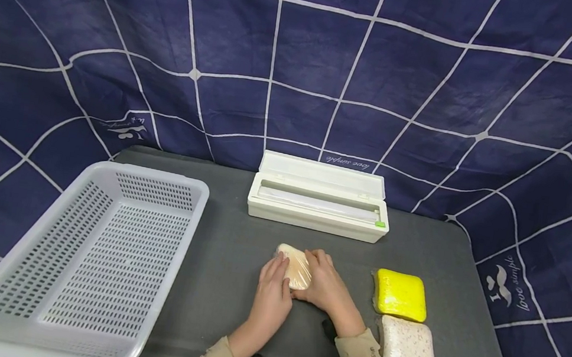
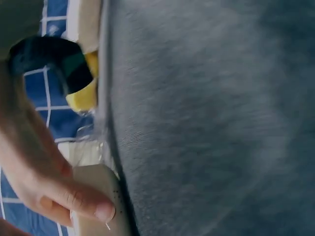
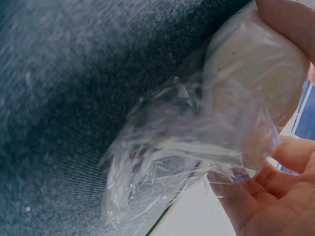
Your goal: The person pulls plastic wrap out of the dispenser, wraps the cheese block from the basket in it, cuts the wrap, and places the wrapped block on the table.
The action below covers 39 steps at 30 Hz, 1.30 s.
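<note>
A cream block (image 1: 297, 268) with rounded edges, covered in clear plastic film (image 3: 172, 152), is held between both hands close over the grey table. Along its left side, the left hand (image 1: 271, 299) grips it with fingers on top. The right hand (image 1: 325, 284) grips its right end; in the left wrist view the right thumb (image 2: 86, 201) presses against the block's side. Loose, crumpled film trails from the block beside the right hand's fingers (image 3: 295, 152) in the right wrist view. Small dark specks show on the block's side.
Behind the hands stands a white film dispenser box (image 1: 315, 218), lid raised, a roll inside. To the left is a large grey-white perforated basket (image 1: 198, 203). A film-wrapped yellow block (image 1: 400, 295) and a speckled white block (image 1: 408, 347) lie at right. A blue checked cloth (image 1: 313, 45) hangs behind.
</note>
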Each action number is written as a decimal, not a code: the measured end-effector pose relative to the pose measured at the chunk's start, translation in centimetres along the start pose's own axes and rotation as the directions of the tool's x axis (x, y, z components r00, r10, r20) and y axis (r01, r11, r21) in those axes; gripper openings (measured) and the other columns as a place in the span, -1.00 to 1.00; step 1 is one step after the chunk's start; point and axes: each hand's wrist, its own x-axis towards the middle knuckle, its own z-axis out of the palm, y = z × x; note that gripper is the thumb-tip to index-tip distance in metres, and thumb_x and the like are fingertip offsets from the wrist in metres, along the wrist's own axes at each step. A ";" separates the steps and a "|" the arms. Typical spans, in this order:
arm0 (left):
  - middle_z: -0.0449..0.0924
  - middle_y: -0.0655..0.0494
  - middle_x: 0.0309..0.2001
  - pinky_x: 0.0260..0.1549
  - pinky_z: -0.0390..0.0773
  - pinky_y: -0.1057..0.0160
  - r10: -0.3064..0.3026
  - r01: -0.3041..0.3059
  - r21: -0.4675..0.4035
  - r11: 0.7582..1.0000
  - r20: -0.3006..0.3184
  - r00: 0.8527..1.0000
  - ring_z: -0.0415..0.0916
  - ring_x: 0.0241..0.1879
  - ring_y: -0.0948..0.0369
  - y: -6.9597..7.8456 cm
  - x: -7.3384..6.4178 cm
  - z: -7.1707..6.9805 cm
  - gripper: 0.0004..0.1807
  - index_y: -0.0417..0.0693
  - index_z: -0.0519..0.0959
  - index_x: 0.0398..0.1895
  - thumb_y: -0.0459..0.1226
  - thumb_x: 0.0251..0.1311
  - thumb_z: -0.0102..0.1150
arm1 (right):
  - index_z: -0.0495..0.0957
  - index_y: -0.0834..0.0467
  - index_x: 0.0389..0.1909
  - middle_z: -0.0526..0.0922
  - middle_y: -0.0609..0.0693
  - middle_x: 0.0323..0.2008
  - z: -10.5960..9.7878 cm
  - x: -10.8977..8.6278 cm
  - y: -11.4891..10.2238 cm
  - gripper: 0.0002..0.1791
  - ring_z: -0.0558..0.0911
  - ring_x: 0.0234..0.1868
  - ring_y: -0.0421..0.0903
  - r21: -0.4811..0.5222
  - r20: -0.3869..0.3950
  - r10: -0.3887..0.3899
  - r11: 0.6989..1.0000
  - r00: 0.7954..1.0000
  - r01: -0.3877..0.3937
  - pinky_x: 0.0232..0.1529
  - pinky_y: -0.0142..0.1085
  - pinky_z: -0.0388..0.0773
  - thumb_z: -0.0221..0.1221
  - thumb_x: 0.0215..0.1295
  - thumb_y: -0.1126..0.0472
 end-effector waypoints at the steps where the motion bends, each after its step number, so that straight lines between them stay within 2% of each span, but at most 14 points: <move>1: 0.33 -0.40 0.33 0.23 0.42 -0.13 0.037 -0.038 0.043 0.998 0.022 0.999 0.26 0.35 -0.25 0.1 -0.2 0.1 -0.56 -0.51 0.43 0.21 -0.57 0.23 0.06 | 0.41 0.40 0.26 0.48 0.26 0.09 0.0 0.0 0.0 0.05 0.49 0.04 0.13 0.000 -0.002 -0.001 1.000 1.000 0.001 0.02 -0.04 0.60 0.62 -0.28 0.00; 3: 0.29 -0.46 0.33 0.27 0.40 -0.11 0.109 -0.120 0.154 0.981 0.074 0.991 0.21 0.39 -0.27 0.1 -0.5 0.3 -0.54 -0.55 0.40 0.20 -0.57 0.21 0.05 | 0.42 0.41 0.24 0.49 0.26 0.08 0.0 0.0 0.0 0.02 0.49 0.03 0.12 -0.006 -0.011 -0.009 1.000 1.000 0.009 0.01 -0.04 0.60 0.61 -0.26 0.02; 5: 0.27 -0.50 0.33 0.29 0.38 -0.09 0.166 -0.194 0.259 0.946 0.128 0.978 0.18 0.40 -0.29 0.1 -0.7 0.4 -0.50 -0.57 0.39 0.20 -0.56 0.14 0.08 | 0.44 0.41 0.23 0.50 0.25 0.07 0.0 0.0 0.0 -0.01 0.49 0.02 0.12 -0.013 -0.016 -0.014 1.000 1.000 0.014 0.00 -0.04 0.60 0.60 -0.25 0.04; 9: 0.28 -0.51 0.32 0.32 0.37 -0.06 0.217 -0.284 0.397 0.873 0.205 0.954 0.21 0.39 -0.29 0.2 -0.9 0.3 -0.37 -0.54 0.36 0.24 -0.54 -0.02 0.13 | 0.45 0.42 0.21 0.51 0.24 0.05 0.0 -0.1 0.0 -0.04 0.50 0.01 0.11 -0.023 -0.022 -0.022 1.000 1.000 0.021 -0.01 -0.05 0.60 0.59 -0.25 0.07; 13: 0.29 -0.49 0.32 0.31 0.39 -0.04 0.224 -0.301 0.438 0.847 0.219 0.950 0.24 0.38 -0.26 0.3 -0.9 0.1 -0.32 -0.52 0.33 0.26 -0.52 -0.04 0.17 | 0.44 0.42 0.22 0.52 0.23 0.05 0.0 -0.1 -0.1 -0.03 0.50 0.02 0.11 -0.023 -0.019 -0.023 0.999 1.000 0.023 0.01 -0.06 0.60 0.59 -0.26 0.07; 17: 0.28 -0.48 0.32 0.25 0.45 -0.01 0.218 -0.284 0.441 0.851 0.195 0.956 0.29 0.35 -0.26 0.5 -0.9 0.0 -0.32 -0.53 0.32 0.26 -0.51 -0.03 0.17 | 0.43 0.40 0.24 0.52 0.21 0.06 0.0 0.0 -0.1 -0.02 0.49 0.04 0.11 -0.010 -0.016 -0.014 1.000 1.000 0.014 0.03 -0.06 0.58 0.59 -0.26 0.09; 24: 0.39 -0.38 0.28 0.14 0.56 0.10 0.215 -0.279 0.526 0.804 0.180 0.960 0.39 0.29 -0.17 0.6 -0.6 -0.1 -0.32 -0.46 0.38 0.25 -0.42 -0.04 0.25 | 0.42 0.40 0.25 0.52 0.19 0.06 0.0 0.0 -0.1 0.00 0.50 0.04 0.09 -0.012 -0.011 -0.010 1.000 1.000 0.010 0.03 -0.07 0.59 0.60 -0.27 0.09; 27: 0.40 -0.35 0.28 0.09 0.58 0.08 0.181 -0.257 0.513 0.819 0.194 0.964 0.38 0.29 -0.15 0.6 -0.4 -0.2 -0.32 -0.43 0.37 0.26 -0.41 -0.03 0.25 | 0.41 0.40 0.27 0.51 0.20 0.07 0.0 0.0 0.0 0.01 0.50 0.06 0.10 -0.005 -0.005 -0.012 1.000 1.000 0.012 0.04 -0.06 0.58 0.59 -0.25 0.09; 30: 0.41 -0.30 0.28 0.08 0.56 0.03 0.127 -0.195 0.416 0.888 0.185 0.975 0.37 0.26 -0.13 0.4 0.0 -0.5 -0.40 -0.40 0.37 0.28 -0.41 0.11 0.18 | 0.39 0.40 0.28 0.49 0.23 0.09 0.0 -0.1 0.0 0.03 0.49 0.07 0.13 -0.006 -0.004 -0.023 1.000 1.000 0.023 0.04 -0.04 0.58 0.60 -0.25 0.07; 32: 0.46 -0.27 0.24 0.08 0.54 0.00 0.084 -0.124 0.295 0.947 0.146 0.986 0.37 0.21 -0.11 0.0 0.6 -1.0 -0.48 -0.39 0.39 0.26 -0.43 0.19 0.12 | 0.38 0.39 0.30 0.48 0.25 0.11 -0.1 -0.2 0.0 0.06 0.49 0.08 0.14 -0.010 -0.001 -0.024 1.000 1.000 0.024 0.04 -0.04 0.58 0.62 -0.27 0.05; 34: 0.50 -0.25 0.17 0.06 0.52 -0.04 0.015 -0.029 0.154 0.988 0.088 0.996 0.40 0.15 -0.10 -0.6 1.5 -1.7 -0.56 -0.37 0.42 0.22 -0.44 0.27 0.06 | 0.35 0.38 0.32 0.47 0.25 0.13 -0.1 -0.2 0.0 0.11 0.49 0.10 0.14 -0.006 0.008 -0.016 1.000 1.000 0.016 0.05 -0.03 0.58 0.64 -0.29 0.04; 36: 0.53 -0.23 0.10 0.03 0.53 -0.06 -0.078 0.076 0.033 0.997 0.051 0.996 0.44 0.10 -0.08 -1.4 2.6 -2.5 -0.62 -0.35 0.46 0.19 -0.41 0.32 0.04 | 0.33 0.37 0.34 0.45 0.25 0.16 -0.2 -0.2 0.0 0.14 0.48 0.12 0.14 0.007 0.021 0.002 1.000 1.000 -0.002 0.07 -0.03 0.58 0.64 -0.31 0.02; 37: 0.54 -0.23 0.07 0.01 0.53 -0.07 -0.130 0.131 -0.018 0.991 0.047 0.990 0.46 0.08 -0.08 -1.8 3.2 -2.9 -0.63 -0.35 0.47 0.17 -0.39 0.33 0.04 | 0.31 0.36 0.36 0.45 0.25 0.17 -0.2 -0.2 0.0 0.16 0.48 0.13 0.14 0.015 0.030 0.014 1.000 0.999 -0.014 0.08 -0.02 0.58 0.64 -0.31 0.02; 39: 0.54 -0.23 0.07 0.01 0.56 -0.06 -0.226 0.232 -0.079 0.970 0.077 0.971 0.51 0.07 -0.08 -2.7 4.1 -3.5 -0.63 -0.33 0.48 0.18 -0.33 0.37 0.04 | 0.29 0.34 0.38 0.43 0.24 0.20 -0.3 -0.2 -0.1 0.17 0.47 0.15 0.14 0.025 0.049 0.033 0.999 0.998 -0.034 0.10 -0.01 0.56 0.64 -0.29 0.01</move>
